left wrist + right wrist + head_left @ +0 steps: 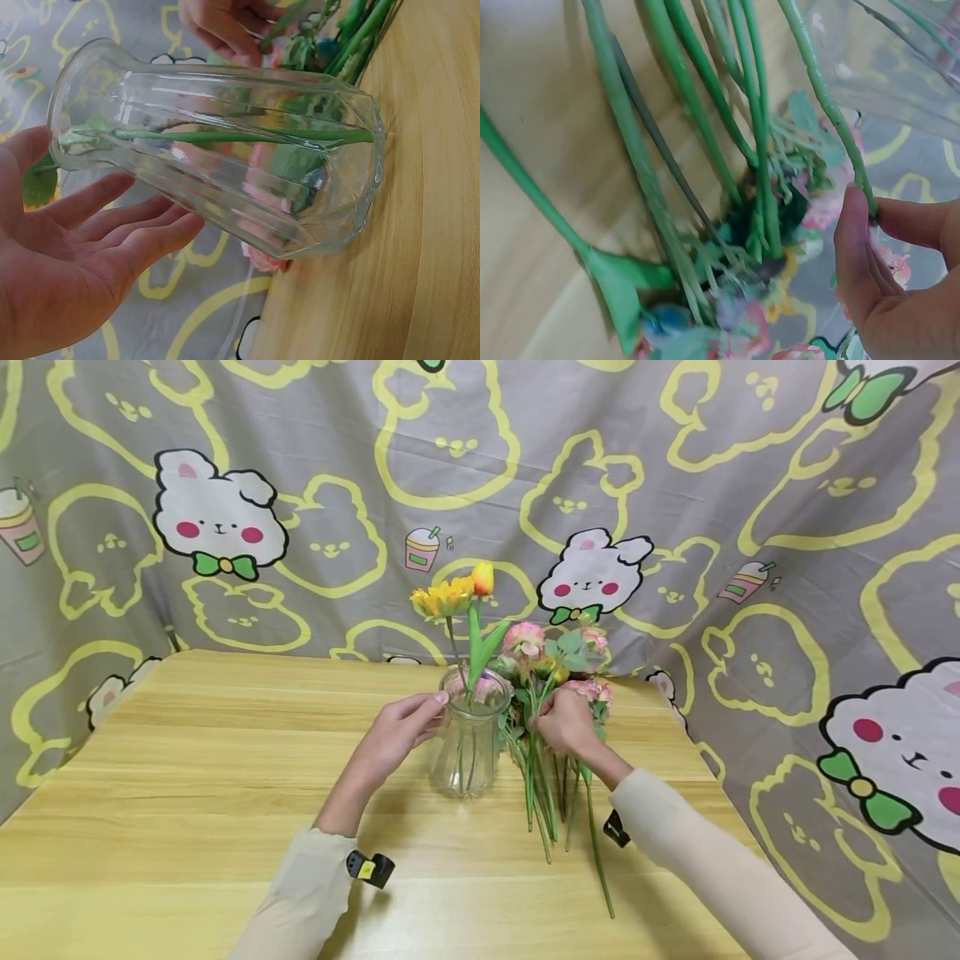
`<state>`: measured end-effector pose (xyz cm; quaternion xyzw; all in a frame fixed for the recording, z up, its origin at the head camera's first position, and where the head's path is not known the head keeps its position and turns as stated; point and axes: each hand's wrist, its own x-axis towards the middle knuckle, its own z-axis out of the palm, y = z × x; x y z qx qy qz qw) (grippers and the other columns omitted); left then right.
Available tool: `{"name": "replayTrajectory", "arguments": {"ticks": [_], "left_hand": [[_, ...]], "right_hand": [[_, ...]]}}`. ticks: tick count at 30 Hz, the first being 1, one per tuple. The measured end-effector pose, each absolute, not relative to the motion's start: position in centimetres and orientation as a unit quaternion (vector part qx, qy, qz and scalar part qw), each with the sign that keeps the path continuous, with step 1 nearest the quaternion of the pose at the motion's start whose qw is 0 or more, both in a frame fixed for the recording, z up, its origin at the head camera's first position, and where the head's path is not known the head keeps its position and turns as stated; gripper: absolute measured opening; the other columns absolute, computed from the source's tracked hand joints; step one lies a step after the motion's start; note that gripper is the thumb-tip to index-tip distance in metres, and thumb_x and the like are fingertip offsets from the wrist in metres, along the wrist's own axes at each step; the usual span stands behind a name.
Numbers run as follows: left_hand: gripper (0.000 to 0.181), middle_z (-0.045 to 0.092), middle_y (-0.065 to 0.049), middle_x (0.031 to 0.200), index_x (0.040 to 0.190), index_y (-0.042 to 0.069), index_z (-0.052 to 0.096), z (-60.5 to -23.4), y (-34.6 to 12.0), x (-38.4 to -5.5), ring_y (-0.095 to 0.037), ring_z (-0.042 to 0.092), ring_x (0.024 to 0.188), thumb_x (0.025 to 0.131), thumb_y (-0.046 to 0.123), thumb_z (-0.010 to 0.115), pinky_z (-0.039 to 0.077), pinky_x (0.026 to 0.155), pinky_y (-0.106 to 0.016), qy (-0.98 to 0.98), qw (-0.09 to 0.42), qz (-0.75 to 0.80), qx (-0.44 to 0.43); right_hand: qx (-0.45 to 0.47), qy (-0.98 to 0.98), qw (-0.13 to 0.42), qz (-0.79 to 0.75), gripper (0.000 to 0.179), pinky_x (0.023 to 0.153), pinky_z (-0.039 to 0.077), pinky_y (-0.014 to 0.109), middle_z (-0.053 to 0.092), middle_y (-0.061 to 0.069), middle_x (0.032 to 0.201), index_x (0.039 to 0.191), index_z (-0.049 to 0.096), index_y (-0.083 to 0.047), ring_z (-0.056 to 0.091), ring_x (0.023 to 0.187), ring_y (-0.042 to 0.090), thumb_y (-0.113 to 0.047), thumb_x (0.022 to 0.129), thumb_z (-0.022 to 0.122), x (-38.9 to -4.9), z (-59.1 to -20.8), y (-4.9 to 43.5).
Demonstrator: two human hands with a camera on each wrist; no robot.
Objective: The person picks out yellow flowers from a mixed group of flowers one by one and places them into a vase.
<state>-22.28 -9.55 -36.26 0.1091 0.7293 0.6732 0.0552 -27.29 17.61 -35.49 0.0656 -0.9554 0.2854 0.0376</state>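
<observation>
A clear glass vase (447,768) stands upright on the table, holding a yellow sunflower (442,599) and an orange-yellow tulip (483,578). My left hand (390,735) touches the vase's left side near the rim, its fingers (161,232) extended along the glass and the thumb at the lip. To the right of the vase, my right hand (567,722) pinches a green flower stem (821,94) between thumb and index finger. Which bloom tops that stem I cannot tell. Beneath and around this hand lies a bunch of artificial flowers, with pink blooms (522,639) and long green stems (551,827).
The wood-grain table (187,810) reaches back to a grey patterned curtain (337,435) that hangs behind and on both sides. One loose stem (600,868) sticks out toward the front edge. Black wrist cameras (371,868) sit on both sleeves.
</observation>
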Motion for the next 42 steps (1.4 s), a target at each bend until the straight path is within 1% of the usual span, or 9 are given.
{"name": "replayTrajectory", "arguments": {"ticks": [4, 6, 12, 17, 20, 25, 29, 35, 42], "left_hand": [[0.065, 0.057, -0.019, 0.144, 0.143, 0.0, 0.055, -36.3, -9.6, -22.3, -0.033, 0.056, 0.135, 0.103, 0.052, 0.055, 0.05, 0.112, -0.039, 0.728, 0.056, 0.674, 0.109], [0.066, 0.056, -0.018, 0.145, 0.143, 0.001, 0.054, -36.3, -9.6, -22.3, -0.033, 0.055, 0.135, 0.102, 0.052, 0.055, 0.05, 0.112, -0.039, 0.728, 0.057, 0.675, 0.109], [0.065, 0.056, -0.019, 0.145, 0.143, 0.0, 0.054, -36.3, -9.6, -22.2, -0.034, 0.055, 0.135, 0.103, 0.051, 0.054, 0.05, 0.112, -0.039, 0.727, 0.056, 0.675, 0.112], [0.064, 0.056, -0.018, 0.145, 0.143, 0.0, 0.055, -36.2, -9.6, -22.2, -0.033, 0.055, 0.135, 0.103, 0.051, 0.055, 0.05, 0.112, -0.038, 0.725, 0.058, 0.678, 0.112], [0.065, 0.056, -0.019, 0.145, 0.143, 0.0, 0.055, -36.3, -9.6, -22.2, -0.034, 0.055, 0.135, 0.103, 0.051, 0.054, 0.05, 0.112, -0.039, 0.725, 0.057, 0.677, 0.113], [0.064, 0.056, -0.019, 0.145, 0.142, 0.0, 0.055, -36.3, -9.6, -22.2, -0.034, 0.055, 0.135, 0.103, 0.051, 0.054, 0.05, 0.111, -0.039, 0.726, 0.057, 0.676, 0.111], [0.063, 0.056, -0.019, 0.145, 0.142, 0.0, 0.055, -36.4, -9.6, -22.3, -0.033, 0.055, 0.135, 0.103, 0.05, 0.054, 0.05, 0.112, -0.039, 0.727, 0.056, 0.676, 0.11], [0.063, 0.056, -0.02, 0.145, 0.142, 0.0, 0.055, -36.4, -9.6, -22.4, -0.033, 0.055, 0.135, 0.104, 0.049, 0.054, 0.051, 0.112, -0.039, 0.726, 0.055, 0.677, 0.109], [0.063, 0.056, -0.02, 0.145, 0.142, 0.0, 0.055, -36.4, -9.6, -22.4, -0.034, 0.055, 0.135, 0.103, 0.049, 0.055, 0.05, 0.112, -0.04, 0.725, 0.055, 0.678, 0.11]], "right_hand": [[0.053, -0.956, 0.049, 0.284, 0.047, 0.08, 0.062, 0.048, 0.042, -0.005, 0.041, 0.054, 0.046, -0.015, 0.06, 0.04, 0.018, -0.013, 0.091, 0.076, -27.7, -34.2, 18.3], [0.039, -0.956, 0.041, 0.289, 0.041, 0.082, 0.062, 0.051, 0.05, -0.002, 0.046, 0.059, 0.05, -0.013, 0.065, 0.045, 0.02, -0.014, 0.092, 0.074, -27.8, -33.5, 18.7], [0.005, -0.954, 0.031, 0.298, 0.04, 0.056, 0.062, 0.037, 0.061, 0.003, 0.053, 0.061, 0.05, -0.012, 0.069, 0.053, 0.029, -0.017, 0.094, 0.073, -28.3, -32.0, 20.6], [-0.005, -0.956, 0.046, 0.29, 0.043, 0.043, 0.041, 0.026, 0.055, 0.0, 0.047, 0.056, 0.048, -0.014, 0.064, 0.046, 0.024, -0.013, 0.096, 0.064, -28.5, -31.5, 22.6], [-0.004, -0.957, 0.044, 0.288, 0.043, 0.042, 0.04, 0.025, 0.052, 0.002, 0.045, 0.056, 0.048, -0.014, 0.063, 0.044, 0.021, -0.011, 0.096, 0.063, -28.4, -31.8, 23.7], [-0.008, -0.952, 0.023, 0.305, 0.039, 0.048, 0.06, 0.033, 0.068, 0.016, 0.061, 0.059, 0.053, -0.01, 0.068, 0.049, 0.023, -0.009, 0.096, 0.064, -28.0, -33.0, 25.1], [0.001, -0.95, 0.02, 0.311, 0.035, 0.047, 0.061, 0.034, 0.074, 0.022, 0.076, 0.06, 0.049, -0.008, 0.067, 0.048, 0.021, -0.002, 0.094, 0.052, -27.8, -34.4, 25.9], [0.001, -0.95, 0.006, 0.313, 0.033, 0.055, 0.064, 0.042, 0.073, 0.022, 0.074, 0.061, 0.053, -0.004, 0.065, 0.044, 0.018, -0.002, 0.094, 0.055, -27.5, -36.3, 26.5], [-0.009, -0.945, -0.015, 0.328, 0.033, 0.058, 0.065, 0.047, 0.068, 0.034, 0.115, 0.062, 0.054, -0.004, 0.067, 0.049, 0.025, -0.002, 0.095, 0.056, -27.5, -37.7, 26.6]]}}
